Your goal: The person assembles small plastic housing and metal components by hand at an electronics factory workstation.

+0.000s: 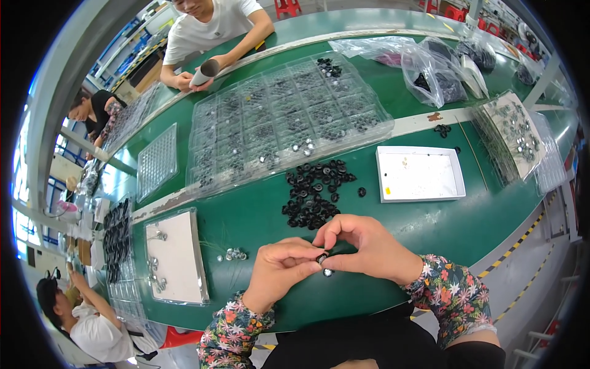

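1. Above the near side of a green table (479,237), two bare hands meet over a small black part (322,258), which sits between their fingertips.
2. The left hand (278,268) pinches the part from its side, thumb and forefinger closed together, the other fingers curled behind.
3. The right hand (367,249) grips it from the opposite side, thumb and forefinger bent into a loop whose tips close at the part.
4. A shiny silver piece (327,272) shows just below the fingertips; whether it is joined to the black part cannot be told.
5. Beyond the hands lies a loose pile of black rings (312,192), with a shallow white box (424,184) to its right.
6. Left of the hands, a few silver pieces (233,254) lie near a pale board (182,246).
7. Farther back, a clear compartmented tray (386,125) holds many small parts; across the table, a co-worker (206,34) holds a grey tube (204,72).
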Action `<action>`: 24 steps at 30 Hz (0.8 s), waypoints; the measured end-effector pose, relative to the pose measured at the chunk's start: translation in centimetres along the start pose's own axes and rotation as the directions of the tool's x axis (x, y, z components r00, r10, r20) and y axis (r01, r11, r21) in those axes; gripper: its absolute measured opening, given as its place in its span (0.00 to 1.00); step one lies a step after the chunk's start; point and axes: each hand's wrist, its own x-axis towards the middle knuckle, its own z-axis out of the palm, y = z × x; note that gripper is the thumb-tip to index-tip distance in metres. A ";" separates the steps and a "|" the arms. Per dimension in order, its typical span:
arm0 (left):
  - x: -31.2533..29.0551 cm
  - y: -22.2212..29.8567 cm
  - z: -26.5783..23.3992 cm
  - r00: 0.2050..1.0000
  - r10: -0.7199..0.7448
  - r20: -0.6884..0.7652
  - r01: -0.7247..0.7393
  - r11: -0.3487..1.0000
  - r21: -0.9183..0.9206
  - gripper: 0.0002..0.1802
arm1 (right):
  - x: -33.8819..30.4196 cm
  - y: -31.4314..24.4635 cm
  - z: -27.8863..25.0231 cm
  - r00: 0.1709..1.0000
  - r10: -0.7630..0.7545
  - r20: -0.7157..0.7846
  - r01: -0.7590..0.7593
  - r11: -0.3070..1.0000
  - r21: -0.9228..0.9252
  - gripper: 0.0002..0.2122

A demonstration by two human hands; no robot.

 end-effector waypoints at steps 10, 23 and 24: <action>-0.3 0.0 0.7 0.999 -0.033 0.007 0.033 0.999 -0.011 0.13 | 0.3 -0.2 -0.6 0.981 0.156 0.118 -0.172 0.976 0.134 0.11; 0.4 -0.7 0.3 0.987 0.127 -0.094 -0.139 0.981 -0.133 0.12 | -0.1 -1.3 0.2 0.999 0.021 -0.044 -0.028 0.985 -0.173 0.08; 0.4 -0.7 0.3 0.987 0.129 -0.097 -0.141 0.981 -0.132 0.12 | -0.2 -1.1 0.3 0.999 0.021 -0.041 -0.028 0.985 -0.173 0.08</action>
